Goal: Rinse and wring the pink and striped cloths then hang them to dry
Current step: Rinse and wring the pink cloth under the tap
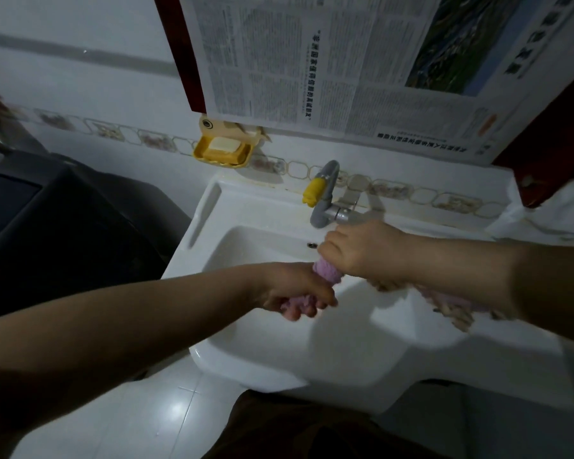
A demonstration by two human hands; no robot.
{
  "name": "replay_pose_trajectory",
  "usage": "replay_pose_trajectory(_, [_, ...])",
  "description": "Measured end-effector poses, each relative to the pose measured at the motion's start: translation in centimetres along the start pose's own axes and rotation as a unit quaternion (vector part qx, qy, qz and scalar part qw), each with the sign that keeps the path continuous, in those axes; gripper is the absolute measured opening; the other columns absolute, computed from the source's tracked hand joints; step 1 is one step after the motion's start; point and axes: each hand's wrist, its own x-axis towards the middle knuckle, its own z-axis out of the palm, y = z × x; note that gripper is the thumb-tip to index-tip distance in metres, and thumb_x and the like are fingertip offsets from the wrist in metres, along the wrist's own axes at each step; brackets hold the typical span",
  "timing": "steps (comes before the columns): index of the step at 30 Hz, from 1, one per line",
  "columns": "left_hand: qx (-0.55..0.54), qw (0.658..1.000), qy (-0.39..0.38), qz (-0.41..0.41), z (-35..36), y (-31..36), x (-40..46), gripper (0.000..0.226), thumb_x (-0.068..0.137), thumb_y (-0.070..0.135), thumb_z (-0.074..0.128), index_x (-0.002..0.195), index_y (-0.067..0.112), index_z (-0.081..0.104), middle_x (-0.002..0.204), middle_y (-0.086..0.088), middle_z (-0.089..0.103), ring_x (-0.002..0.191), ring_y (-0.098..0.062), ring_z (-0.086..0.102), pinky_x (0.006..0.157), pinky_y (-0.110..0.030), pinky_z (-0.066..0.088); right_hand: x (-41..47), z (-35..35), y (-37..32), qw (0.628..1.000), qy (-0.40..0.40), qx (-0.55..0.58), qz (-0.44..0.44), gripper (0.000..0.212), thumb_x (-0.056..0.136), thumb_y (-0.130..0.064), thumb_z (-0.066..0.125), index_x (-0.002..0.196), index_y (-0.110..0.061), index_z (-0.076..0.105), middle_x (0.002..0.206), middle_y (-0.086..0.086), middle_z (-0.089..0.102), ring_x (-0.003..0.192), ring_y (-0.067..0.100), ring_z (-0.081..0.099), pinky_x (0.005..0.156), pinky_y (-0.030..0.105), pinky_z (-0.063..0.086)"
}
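Note:
Both of my hands grip a fluffy pink cloth (pixel 328 273) twisted into a roll over the white sink (pixel 362 332). My left hand (pixel 295 291) holds its near end, fingers curled round it. My right hand (pixel 362 250) holds the far end just below the grey faucet (pixel 325 207). A second cloth (pixel 451 308), brownish and pale, lies in the basin under my right forearm, partly hidden. No water stream is visible.
A yellow soap dish (pixel 222 150) with a bar hangs on the tiled wall. A newspaper (pixel 345 61) hangs above the sink. A dark appliance (pixel 47 220) stands at the left. White floor tiles (pixel 166 412) lie below.

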Motion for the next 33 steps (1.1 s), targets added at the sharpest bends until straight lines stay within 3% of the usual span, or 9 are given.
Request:
replay_pose_trajectory(2, [0.139, 0.978, 0.155, 0.001, 0.7, 0.4, 1.1, 0.007, 0.087, 0.010, 0.059, 0.087, 0.010, 0.051, 0.063, -0.003, 0.055, 0.048, -0.012, 0.052, 0.045, -0.019, 0.038, 0.6, 0.3, -0.8, 0.991, -0.108, -0.010, 0.074, 0.028, 0.045, -0.001, 0.075, 0.063, -0.009, 0.055, 0.046, 0.005, 0.050, 0.034, 0.022, 0.047, 0.038, 0.017, 0.017])
replay_pose_trajectory(5, [0.355, 0.880, 0.307, 0.067, 0.1, -0.1, 2.0, 0.059, 0.087, 0.019, 0.061, 0.139, 0.014, 0.033, 0.104, -0.009, 0.066, 0.089, -0.025, 0.064, 0.069, -0.031, 0.047, 2.0, 0.4, -1.4, 0.952, -0.242, 0.073, 0.175, 0.026, 0.053, -0.010, 0.079, 0.073, -0.006, 0.062, 0.054, 0.008, 0.060, 0.043, 0.026, 0.057, 0.042, 0.015, 0.020])
replay_pose_trajectory(8, [0.593, 0.701, 0.364, 0.157, -2.5, 0.5, 1.8, 0.060, 0.096, 0.029, 0.046, 0.147, 0.019, 0.016, 0.100, -0.011, 0.066, 0.083, -0.031, 0.064, 0.064, -0.034, 0.043, 3.0, 0.2, -1.3, 0.865, -0.330, 0.177, 0.333, 0.028, 0.093, -0.039, 0.048, 0.104, -0.018, 0.062, 0.098, 0.008, 0.066, 0.087, 0.029, 0.063, 0.062, 0.029, 0.045])
replay_pose_trajectory(11, [0.733, 0.544, 0.325, 0.247, -5.1, 2.5, 1.5, 0.051, 0.099, 0.038, 0.034, 0.144, 0.014, 0.024, 0.090, -0.010, 0.066, 0.073, -0.031, 0.064, 0.059, -0.032, 0.041, 3.7, 0.1, -1.5, 0.804, -0.268, 0.319, 0.424, 0.025, 0.091, -0.038, 0.055, 0.100, -0.016, 0.065, 0.097, 0.007, 0.062, 0.093, 0.024, 0.058, 0.076, 0.035, 0.049])
replay_pose_trajectory(16, [0.769, 0.388, 0.206, 0.465, -8.3, 5.0, 0.9, 0.036, 0.099, 0.042, 0.030, 0.112, 0.011, 0.042, 0.060, -0.010, 0.055, 0.044, -0.029, 0.055, 0.042, -0.029, 0.041, 5.2, 0.1, -3.7, 0.530, -0.092, 0.576, 0.615, 0.026, 0.078, -0.011, 0.068, 0.061, -0.014, 0.049, 0.052, 0.000, 0.045, 0.044, 0.012, 0.041, 0.046, 0.023, 0.033])
replay_pose_trajectory(20, [0.729, 0.329, 0.194, 0.568, -9.9, 6.6, 0.8, 0.032, 0.102, 0.042, 0.029, 0.091, 0.014, 0.038, 0.050, -0.007, 0.048, 0.035, -0.027, 0.048, 0.035, -0.026, 0.042, 6.5, -1.3, -4.3, 0.343, -0.018, 0.671, 0.657, 0.038, 0.081, -0.007, 0.059, 0.058, -0.020, 0.032, 0.042, -0.003, 0.026, 0.034, 0.011, 0.018, 0.039, 0.014, 0.015])
replay_pose_trajectory(23, [0.718, 0.279, 0.207, 0.604, -10.0, 7.7, -0.1, 0.026, 0.096, 0.037, 0.046, 0.087, 0.014, 0.038, 0.053, -0.005, 0.050, 0.038, -0.024, 0.050, 0.037, -0.023, 0.038, 7.5, -2.5, -4.5, 0.251, 0.038, 0.717, 0.649, 0.043, 0.082, -0.006, 0.056, 0.053, -0.022, 0.028, 0.044, -0.004, 0.021, 0.036, 0.010, 0.014, 0.037, 0.014, 0.013])
replay_pose_trajectory(27, [0.706, 0.248, 0.217, 0.627, -10.0, 8.6, -1.5, 0.020, 0.096, 0.029, 0.048, 0.085, 0.015, 0.039, 0.053, -0.004, 0.050, 0.039, -0.022, 0.049, 0.039, -0.021, 0.033, 8.8, -4.2, -4.9, 0.185, 0.081, 0.750, 0.629, 0.042, 0.084, -0.007, 0.053, 0.051, -0.021, 0.030, 0.043, -0.005, 0.021, 0.034, 0.007, 0.015, 0.032, 0.013, 0.013])
replay_pose_trajectory(33, [0.689, 0.220, 0.227, 0.652, -10.0, 9.0, -2.9, 0.021, 0.100, 0.030, 0.039, 0.086, 0.015, 0.042, 0.054, -0.003, 0.052, 0.040, -0.021, 0.050, 0.038, -0.022, 0.031, 10.1, -5.8, -5.3, 0.145, 0.106, 0.768, 0.614, 0.041, 0.083, -0.008, 0.050, 0.052, -0.021, 0.027, 0.043, -0.005, 0.019, 0.032, 0.006, 0.013, 0.032, 0.011, 0.011])
